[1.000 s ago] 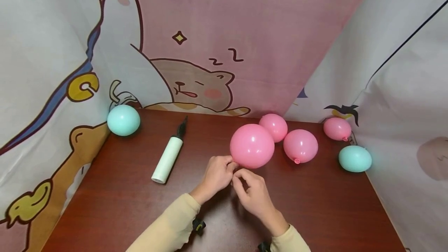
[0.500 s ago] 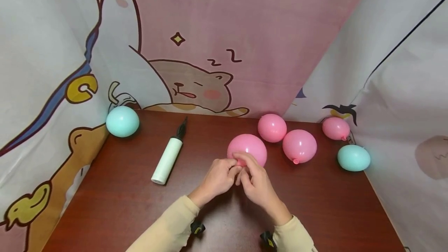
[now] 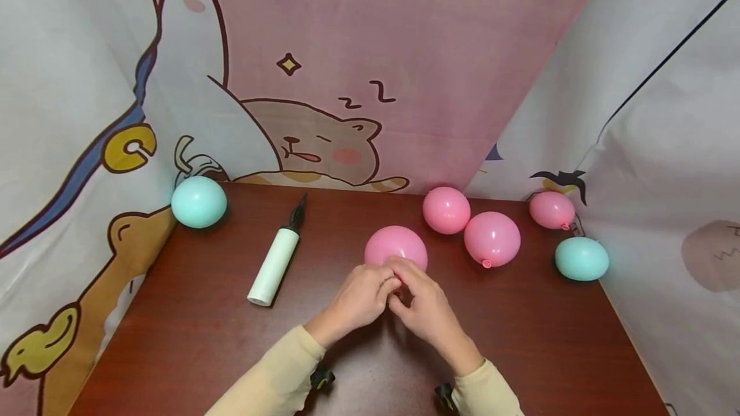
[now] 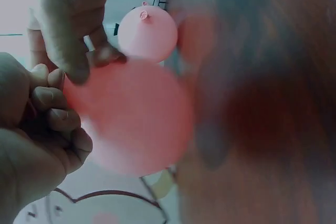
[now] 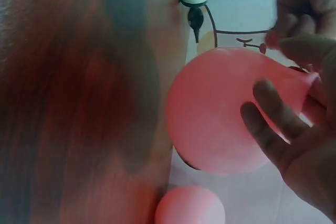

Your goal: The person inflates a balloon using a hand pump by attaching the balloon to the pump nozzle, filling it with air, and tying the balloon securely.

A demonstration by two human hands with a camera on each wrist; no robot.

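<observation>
An inflated pink balloon (image 3: 396, 248) is in front of both hands near the middle of the table, its neck drawn toward the person. My left hand (image 3: 360, 297) pinches the neck with curled fingers, as the left wrist view shows. From the other side my right hand (image 3: 424, 303) meets it, thumb and forefinger at the neck. In the right wrist view, two right fingers (image 5: 270, 124) lie along the side of the balloon (image 5: 220, 111). The knot area is mostly hidden behind the fingers.
A white hand pump (image 3: 274, 268) with a black nozzle lies left of the hands. Pink balloons (image 3: 446, 210) (image 3: 493, 239) (image 3: 552, 210) and a teal balloon (image 3: 581, 259) sit at the right. Another teal balloon (image 3: 199, 202) is at the back left, by the printed cloth (image 3: 324, 140).
The held balloon has dropped lower and left in view and looks smaller. My right hand has come up against its near side, joining the left at the neck.
</observation>
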